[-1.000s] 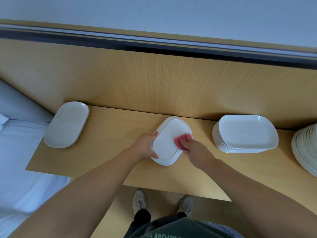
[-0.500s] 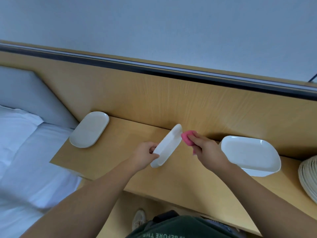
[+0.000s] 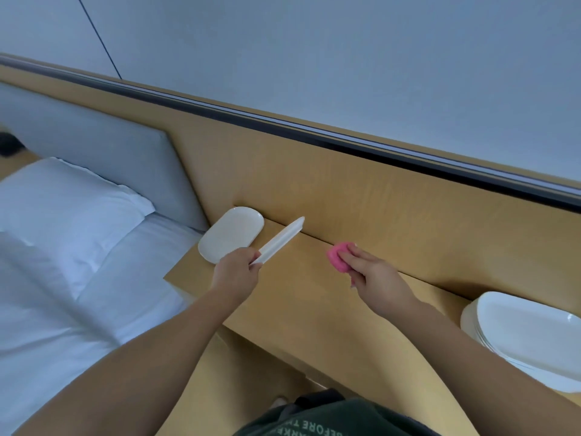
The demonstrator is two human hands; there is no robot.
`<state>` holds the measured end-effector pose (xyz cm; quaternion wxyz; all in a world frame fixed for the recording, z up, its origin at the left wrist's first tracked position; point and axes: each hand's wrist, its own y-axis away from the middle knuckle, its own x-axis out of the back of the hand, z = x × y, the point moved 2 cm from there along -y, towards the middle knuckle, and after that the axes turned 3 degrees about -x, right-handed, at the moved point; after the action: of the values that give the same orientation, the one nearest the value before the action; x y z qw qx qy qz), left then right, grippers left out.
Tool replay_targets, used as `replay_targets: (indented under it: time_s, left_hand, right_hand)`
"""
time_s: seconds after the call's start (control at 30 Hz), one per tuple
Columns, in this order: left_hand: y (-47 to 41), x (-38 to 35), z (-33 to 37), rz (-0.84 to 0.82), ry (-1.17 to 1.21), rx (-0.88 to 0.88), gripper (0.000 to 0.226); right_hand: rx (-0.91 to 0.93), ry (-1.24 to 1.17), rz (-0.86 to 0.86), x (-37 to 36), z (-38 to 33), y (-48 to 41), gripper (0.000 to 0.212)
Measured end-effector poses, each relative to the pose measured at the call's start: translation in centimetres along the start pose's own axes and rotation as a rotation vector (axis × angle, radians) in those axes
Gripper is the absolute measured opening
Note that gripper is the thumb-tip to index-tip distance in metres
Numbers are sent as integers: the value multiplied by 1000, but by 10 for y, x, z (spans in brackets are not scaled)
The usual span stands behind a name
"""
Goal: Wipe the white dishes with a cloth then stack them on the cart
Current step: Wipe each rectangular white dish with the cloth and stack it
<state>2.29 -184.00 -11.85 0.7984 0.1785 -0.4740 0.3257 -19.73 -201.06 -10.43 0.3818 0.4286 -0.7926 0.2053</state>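
1. left hand (image 3: 237, 270): fingers and thumb clamped on the near end of a white dish (image 3: 279, 240). the dish is tilted, seen almost edge-on, and raised off the wooden surface (image 3: 298, 309). its far end points toward the wood wall panel (image 3: 361, 190).
2. right hand (image 3: 374, 273): fingers curled over a bunched pink cloth (image 3: 337, 259), gripping it. the cloth is apart from the held dish. whether it touches the surface cannot be told.
3. oval white dish (image 3: 231, 234): lies flat at the left end of the surface, just beyond the left hand.
4. stack of white dishes (image 3: 528, 335): sits at the right end of the surface, well apart from both hands.
5. bed: a white pillow (image 3: 69, 209) and grey headboard (image 3: 94, 146), left of the surface.
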Motion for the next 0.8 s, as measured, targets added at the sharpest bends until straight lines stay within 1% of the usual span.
replay_targets:
  time_s: [0.13,0.3,0.47,0.6,0.8]
  left_hand:
    - [-9,17,-38,55,-81,37,13]
    - [-27,20,-75,43,-106,56,25]
    - [-46,7,-101,-71,-143,18,28]
    - [-59,-4,-115,-170,-116,25,28]
    - [-78,-16,-126,-233,-74,40,26]
  right_hand:
    - [-24,29,-53,-18,-25,-24,49]
    - [-34,49,-51,-34,-44,-44,47]
    - [-65,45,-26,-48,-52,-58,47]
    - [-94,38,-11,-60,-53,-66,49]
    - [-173,61,-20,-72,-48,-68,48]
